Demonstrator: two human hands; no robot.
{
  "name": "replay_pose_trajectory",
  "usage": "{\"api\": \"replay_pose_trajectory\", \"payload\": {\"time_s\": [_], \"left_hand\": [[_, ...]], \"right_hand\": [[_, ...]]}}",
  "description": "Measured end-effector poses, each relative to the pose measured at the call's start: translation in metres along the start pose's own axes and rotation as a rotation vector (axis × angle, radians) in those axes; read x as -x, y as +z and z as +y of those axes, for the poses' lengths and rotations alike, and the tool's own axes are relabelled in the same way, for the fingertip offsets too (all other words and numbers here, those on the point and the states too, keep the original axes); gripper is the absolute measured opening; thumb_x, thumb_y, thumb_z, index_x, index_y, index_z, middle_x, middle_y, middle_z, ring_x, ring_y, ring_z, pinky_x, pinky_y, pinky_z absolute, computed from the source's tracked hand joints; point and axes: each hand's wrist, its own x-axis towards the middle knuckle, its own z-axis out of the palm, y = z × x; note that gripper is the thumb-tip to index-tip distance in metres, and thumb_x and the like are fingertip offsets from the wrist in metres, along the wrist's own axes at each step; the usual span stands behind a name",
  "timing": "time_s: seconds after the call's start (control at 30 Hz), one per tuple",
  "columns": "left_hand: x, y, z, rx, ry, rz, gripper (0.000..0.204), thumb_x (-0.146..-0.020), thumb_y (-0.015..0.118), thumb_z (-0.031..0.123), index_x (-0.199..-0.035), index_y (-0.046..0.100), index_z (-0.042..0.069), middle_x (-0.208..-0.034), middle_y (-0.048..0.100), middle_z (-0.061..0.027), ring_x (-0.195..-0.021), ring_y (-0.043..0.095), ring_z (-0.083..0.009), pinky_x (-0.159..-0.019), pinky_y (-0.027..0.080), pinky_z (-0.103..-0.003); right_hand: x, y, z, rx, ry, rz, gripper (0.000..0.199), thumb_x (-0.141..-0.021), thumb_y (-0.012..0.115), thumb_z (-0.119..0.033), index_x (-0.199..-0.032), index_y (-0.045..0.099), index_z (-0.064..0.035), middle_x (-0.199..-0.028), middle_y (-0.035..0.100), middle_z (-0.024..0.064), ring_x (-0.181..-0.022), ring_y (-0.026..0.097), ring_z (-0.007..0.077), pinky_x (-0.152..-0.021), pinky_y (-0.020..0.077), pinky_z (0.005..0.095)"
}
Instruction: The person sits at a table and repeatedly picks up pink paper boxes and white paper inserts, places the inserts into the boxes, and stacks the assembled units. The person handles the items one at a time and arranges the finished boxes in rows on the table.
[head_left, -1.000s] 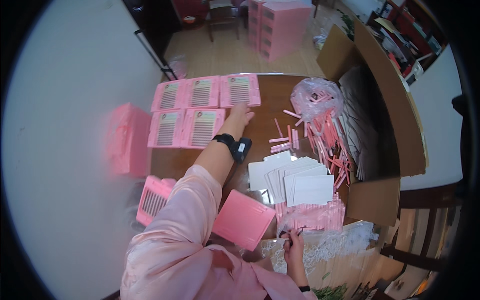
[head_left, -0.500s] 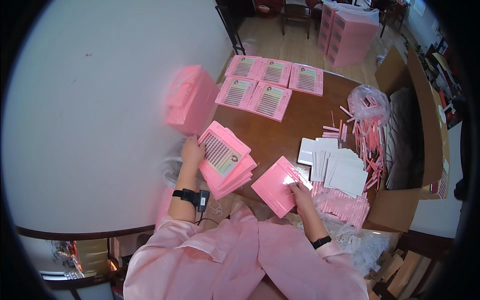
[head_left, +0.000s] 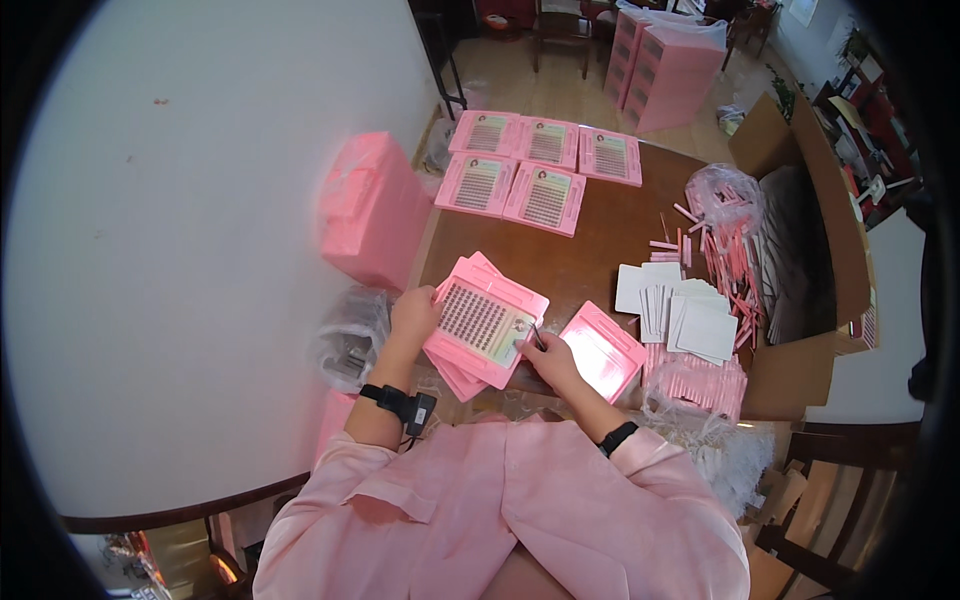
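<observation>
The left hand (head_left: pixel 415 316) had its fingers grasping the left edge of an upper pink tray (head_left: pixel 475 322), which bore rows of small dark pieces. That tray lay between the left fingers and the right ones, with lower pink trays (head_left: pixel 454 374) askew beneath it. The right hand (head_left: pixel 556 364) had its fingers closed around a dark slim tool (head_left: pixel 538 337), the thumb touching the upper tray's right side. Just right of those fingers lay a glossy pink tray (head_left: pixel 602 356); farther right were white cards (head_left: pixel 702 326), bagged pink tubes (head_left: pixel 700 388) and a cardboard box (head_left: pixel 835 215). Well ahead of both hands' fingers, five pink trays (head_left: pixel 545 197) rested on the brown worktop (head_left: pixel 620 238). A pink case (head_left: pixel 378 212) stood ahead and left of the left fingers, near a clear plastic bag (head_left: pixel 350 330).
</observation>
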Motion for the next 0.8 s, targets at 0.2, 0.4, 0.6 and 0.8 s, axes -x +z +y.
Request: {"api": "replay_pose_trajectory", "payload": {"time_s": [0.2,0.4,0.6,0.8], "left_hand": [[-0.002,-0.017,-0.007,0.132,-0.009,-0.007,0.018,-0.082,0.07,0.021,-0.093,0.073,0.007,-0.087,0.073,-0.0158,-0.085,0.07,-0.0366,-0.078,0.055,-0.046],[-0.008,-0.03,-0.019,0.26,-0.004,-0.106,0.018,-0.082,0.07,0.023,-0.09,0.072,0.007,-0.087,0.072,-0.016,-0.085,0.07,-0.0344,-0.078,0.055,-0.044],[-0.01,-0.036,-0.033,0.646,0.011,-0.348,0.023,-0.095,0.062,0.022,-0.101,0.07,0.002,-0.101,0.072,-0.0124,-0.092,0.069,-0.0223,-0.082,0.053,-0.035],[-0.011,-0.05,-0.009,1.403,-0.18,-0.554,0.032,-0.103,0.055,0.025,-0.114,0.066,-0.003,-0.106,0.072,-0.0084,-0.094,0.069,-0.0152,-0.084,0.054,-0.031]], "right_hand": [[0.0,0.013,-0.016,0.291,-0.045,0.148,0.039,-0.084,0.073,-0.036,-0.094,0.069,0.0017,-0.081,0.071,0.0161,-0.074,0.07,0.0276,-0.069,0.0534,0.038],[0.002,0.013,-0.03,0.266,-0.027,0.184,0.041,-0.085,0.072,-0.038,-0.094,0.069,0.0021,-0.081,0.07,0.0165,-0.075,0.069,0.0274,-0.069,0.0525,0.0389],[-0.006,0.001,-0.032,0.2,-0.044,0.139,0.041,-0.092,0.069,-0.039,-0.095,0.068,0.0018,-0.082,0.069,0.0121,-0.075,0.066,0.0202,-0.069,0.0517,0.035],[-0.001,-0.018,-0.038,-0.248,0.144,0.014,0.04,-0.101,0.059,-0.042,-0.104,0.068,-0.0028,-0.088,0.069,0.003,-0.075,0.059,0.0117,-0.066,0.0453,0.0266]]}}
